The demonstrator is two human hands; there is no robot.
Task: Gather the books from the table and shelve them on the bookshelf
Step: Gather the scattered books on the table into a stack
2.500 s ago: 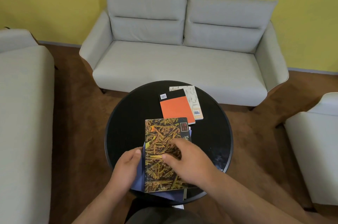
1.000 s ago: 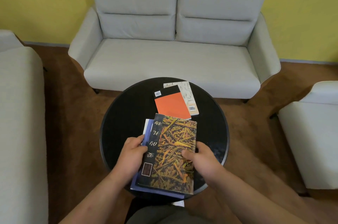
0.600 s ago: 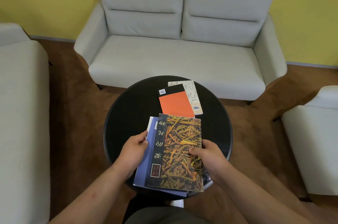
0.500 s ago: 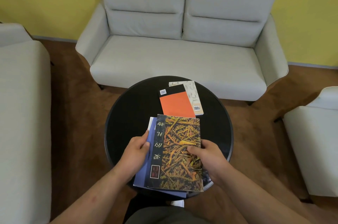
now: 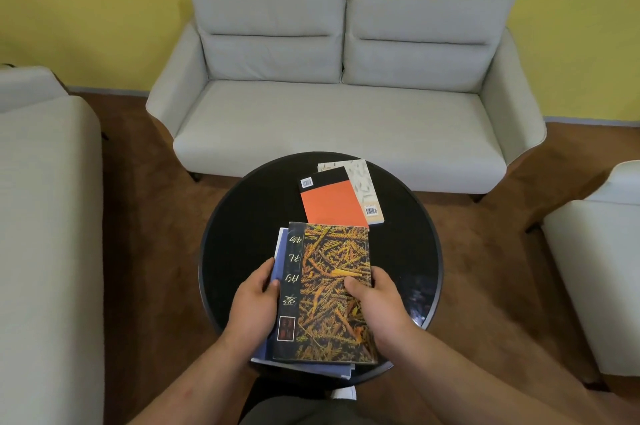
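A small stack of books rests on the near part of the round black table [image 5: 242, 216]. Its top book has a dark cover with orange and yellow needles [image 5: 329, 282]; a blue book [image 5: 280, 251] shows underneath on the left. My left hand [image 5: 254, 303] grips the stack's left edge and my right hand [image 5: 375, 300] grips its right edge, thumb on the cover. Further back lie an orange and black book [image 5: 330, 204] and, partly under it, a pale patterned book [image 5: 363, 185]. No bookshelf is in view.
A grey two-seat sofa [image 5: 339, 105] stands just behind the table against the yellow wall. Another grey sofa [image 5: 41, 216] fills the left side, and a pale armchair [image 5: 602, 251] sits at the right. Brown carpet surrounds the table.
The patterned book was turned and squared over the blue book, and both hands moved to the stack's side edges. In the last half second the stack has barely shifted.
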